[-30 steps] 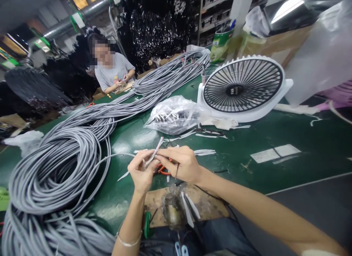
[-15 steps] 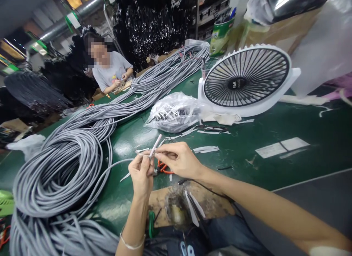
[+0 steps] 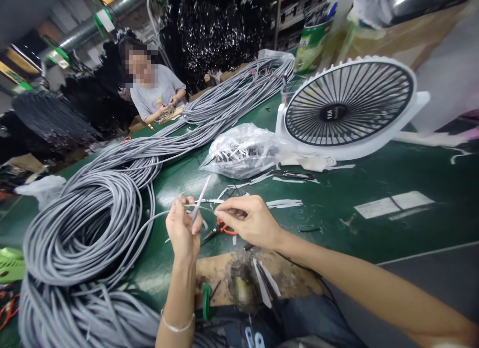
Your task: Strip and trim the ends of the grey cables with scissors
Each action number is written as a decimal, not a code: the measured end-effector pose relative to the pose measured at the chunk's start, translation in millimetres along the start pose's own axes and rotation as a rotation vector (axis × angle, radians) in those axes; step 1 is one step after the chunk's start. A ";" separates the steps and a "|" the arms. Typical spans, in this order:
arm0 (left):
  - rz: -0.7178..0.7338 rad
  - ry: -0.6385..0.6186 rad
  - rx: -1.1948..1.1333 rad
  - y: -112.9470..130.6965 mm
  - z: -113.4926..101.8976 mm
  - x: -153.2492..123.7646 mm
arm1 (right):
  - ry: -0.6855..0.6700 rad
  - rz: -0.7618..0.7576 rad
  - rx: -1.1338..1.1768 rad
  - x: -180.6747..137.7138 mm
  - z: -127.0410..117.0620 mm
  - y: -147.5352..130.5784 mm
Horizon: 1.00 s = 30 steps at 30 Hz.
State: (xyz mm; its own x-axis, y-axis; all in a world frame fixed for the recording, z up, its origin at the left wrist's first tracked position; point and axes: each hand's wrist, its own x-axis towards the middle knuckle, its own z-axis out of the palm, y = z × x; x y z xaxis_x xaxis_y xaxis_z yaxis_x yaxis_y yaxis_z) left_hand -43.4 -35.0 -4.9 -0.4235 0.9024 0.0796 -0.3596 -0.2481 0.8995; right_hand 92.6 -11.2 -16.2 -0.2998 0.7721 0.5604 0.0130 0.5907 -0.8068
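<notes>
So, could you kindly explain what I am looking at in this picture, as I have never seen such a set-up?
There is no machine: these are a person's two bare hands, seen from a camera worn on the head, looking forward and down. The left hand grips the end of a grey cable; the right hand pinches a thin strand by its end. On the green table lie big cable coils, orange-handled cutters, a plastic bag and a white fan. Another person works at the far end.

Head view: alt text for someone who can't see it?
The left hand holds a grey cable end pointing up while the right hand pinches a thin strand, above a green table with cable coils and a white fan.
</notes>
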 end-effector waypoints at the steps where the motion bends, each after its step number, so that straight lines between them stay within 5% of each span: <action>1: -0.014 -0.044 0.043 -1.2 -0.7 -0.5 | 0.012 -0.006 -0.013 0.6 -0.5 1.3; 4: -0.022 -0.093 0.263 -6.3 -3.0 -3.7 | 0.059 -0.066 -0.095 1.9 -3.2 5.4; 7: 0.056 -0.003 0.412 -9.7 -4.5 -7.7 | 0.117 -0.102 -0.162 3.4 -6.1 8.1; 15: 0.244 0.047 0.556 -11.8 1.9 -15.2 | 0.244 0.073 -0.201 10.2 -10.5 6.5; 21: 0.264 -0.026 0.683 -14.6 -1.3 -12.7 | 0.041 0.229 0.069 14.0 -12.1 8.9; 26: 0.224 0.074 0.604 -17.3 -3.6 -9.5 | -0.116 0.342 0.172 12.3 -6.0 8.7; 30: 0.164 0.053 0.547 -20.6 -3.3 -10.3 | 0.020 0.286 -0.003 8.5 -0.6 10.2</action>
State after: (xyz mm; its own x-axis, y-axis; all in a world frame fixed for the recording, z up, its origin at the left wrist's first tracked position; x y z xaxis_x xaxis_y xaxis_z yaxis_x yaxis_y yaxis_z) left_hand -34.4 -40.3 -25.6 -0.4838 0.8451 0.2275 0.1910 -0.1518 0.9698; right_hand 90.7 1.5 -19.6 -0.2648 0.9119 0.3136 0.0976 0.3489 -0.9321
